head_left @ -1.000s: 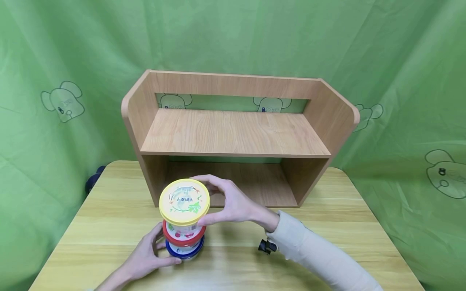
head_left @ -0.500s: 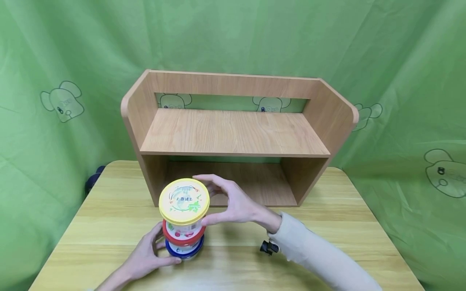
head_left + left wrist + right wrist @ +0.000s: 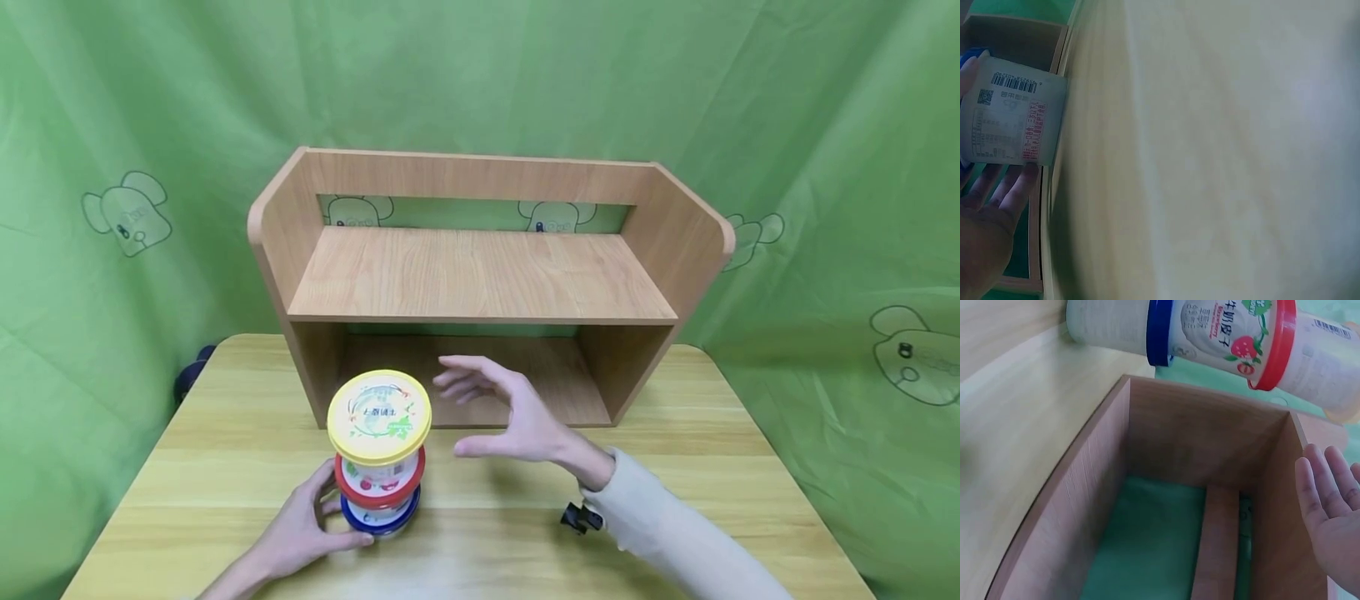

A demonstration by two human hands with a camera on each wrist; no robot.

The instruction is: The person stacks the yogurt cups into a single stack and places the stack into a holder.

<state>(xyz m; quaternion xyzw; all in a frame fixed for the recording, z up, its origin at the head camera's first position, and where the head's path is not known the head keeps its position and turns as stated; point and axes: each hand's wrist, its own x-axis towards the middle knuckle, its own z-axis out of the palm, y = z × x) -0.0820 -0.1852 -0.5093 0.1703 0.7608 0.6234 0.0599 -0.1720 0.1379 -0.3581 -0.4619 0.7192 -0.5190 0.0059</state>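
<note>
Three white tubs stand stacked on the wooden table left of centre. On top is the yellow-lidded tub point(image 3: 379, 417), its printed lid facing up; under it is the red-lidded tub point(image 3: 377, 500), and at the bottom the blue-lidded tub point(image 3: 384, 530). My left hand point(image 3: 300, 525) holds the blue-lidded tub low down, thumb at the near side and fingers round the far side. The left wrist view shows that tub's barcode label point(image 3: 1013, 115). My right hand point(image 3: 517, 417) hovers just right of the yellow-lidded tub, apart from it, fingers spread and holding nothing.
A two-level wooden shelf point(image 3: 480, 275) stands behind the stack at the table's back. Its lower compartment lies just beyond my right hand. The table point(image 3: 225, 450) reaches to both sides. A green curtain point(image 3: 480, 75) surrounds it. A black device point(image 3: 581, 518) hangs under my right sleeve.
My right hand has come away from the yellow-lidded tub and moved to the right. The tubs stay stacked in place, and my left hand has kept its hold on the lowest one.
</note>
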